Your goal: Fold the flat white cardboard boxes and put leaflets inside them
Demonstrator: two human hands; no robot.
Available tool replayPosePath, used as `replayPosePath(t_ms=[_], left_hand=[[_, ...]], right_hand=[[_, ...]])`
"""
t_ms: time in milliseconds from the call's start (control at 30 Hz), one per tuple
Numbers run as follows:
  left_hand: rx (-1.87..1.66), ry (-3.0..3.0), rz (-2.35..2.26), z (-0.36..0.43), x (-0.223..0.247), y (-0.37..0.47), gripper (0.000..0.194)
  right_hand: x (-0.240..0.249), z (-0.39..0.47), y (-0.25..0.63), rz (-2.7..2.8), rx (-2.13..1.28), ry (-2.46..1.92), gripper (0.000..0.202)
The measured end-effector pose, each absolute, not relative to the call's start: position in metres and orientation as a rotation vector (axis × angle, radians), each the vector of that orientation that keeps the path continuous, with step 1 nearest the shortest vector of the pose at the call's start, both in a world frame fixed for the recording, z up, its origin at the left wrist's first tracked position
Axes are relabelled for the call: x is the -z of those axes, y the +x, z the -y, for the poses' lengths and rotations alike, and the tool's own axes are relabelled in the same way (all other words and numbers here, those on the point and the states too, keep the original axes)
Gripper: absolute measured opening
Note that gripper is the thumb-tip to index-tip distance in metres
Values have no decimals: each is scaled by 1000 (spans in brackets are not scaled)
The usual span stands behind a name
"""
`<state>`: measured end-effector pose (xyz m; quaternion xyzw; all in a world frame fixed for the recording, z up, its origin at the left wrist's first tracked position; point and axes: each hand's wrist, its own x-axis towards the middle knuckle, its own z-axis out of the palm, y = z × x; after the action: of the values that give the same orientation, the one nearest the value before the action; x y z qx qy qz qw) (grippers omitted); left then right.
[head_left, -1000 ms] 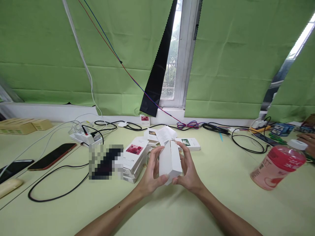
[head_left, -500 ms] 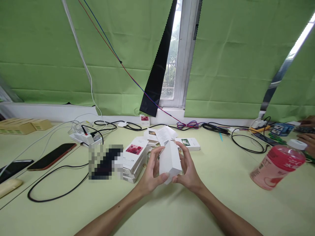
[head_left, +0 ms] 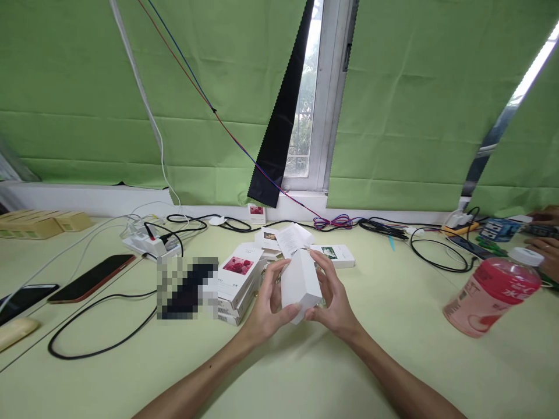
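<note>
Ok so nearest you, your left hand (head_left: 265, 311) and right hand (head_left: 334, 302) are both pinching the plain white box (head_left: 299, 282) from its sides, thumbs at the near end, fingers curled along the flanks, box tilted. I'd call this the hold-and-square-up step, and the next move probably wants light, even pressure from both hands so the card doesn't buckle. Just left sits a stack of boxes (head_left: 238, 273) with a red flower picture on top; well off right is a pink drink bottle (head_left: 491, 294). Past the box there's a printed sheet (head_left: 288, 240), but honestly I can't tell if they touch. Near it lies a box with a green picture (head_left: 343, 256), then a small box (head_left: 257, 215) by the wall.
</note>
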<state>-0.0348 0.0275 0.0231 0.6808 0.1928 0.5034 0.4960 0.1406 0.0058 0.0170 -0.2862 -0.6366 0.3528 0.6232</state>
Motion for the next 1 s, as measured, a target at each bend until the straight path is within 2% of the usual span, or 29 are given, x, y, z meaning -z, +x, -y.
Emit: replayPosePath(t_ms=[233,1000], left_hand=[[-1247,1664,-492,-28,-25,-35,78],[-1236,1720,-565,-28,-23,-37,79]], right_hand=[[-12,-8,144,1505,-746,-715,102],[-20,-4,149,1667,-647,-783,93]])
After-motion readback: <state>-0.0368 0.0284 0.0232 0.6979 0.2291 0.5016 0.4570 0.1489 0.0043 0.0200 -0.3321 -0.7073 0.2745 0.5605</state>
